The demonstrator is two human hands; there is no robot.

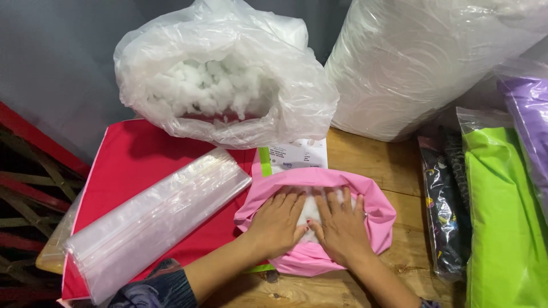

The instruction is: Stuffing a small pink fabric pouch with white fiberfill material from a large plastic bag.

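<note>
A pink fabric cover [371, 219] lies on the wooden table [382, 159], its mouth open and white fibre stuffing [311, 208] showing inside. My left hand [278, 219] and my right hand [341, 225] lie flat side by side on the stuffing inside the opening, fingers spread, pressing down. Neither hand grips anything. Behind them stands an open clear plastic bag [297, 97] full of loose white stuffing [208, 85].
A stack of clear plastic bags [154, 219] lies on red fabric [131, 159] at the left. A big wrapped white roll [428, 63] stands at the back right. Packaged green [502, 228], purple [531, 108] and dark patterned [442, 211] items lie at the right. A paper label [297, 155] sits behind the cover.
</note>
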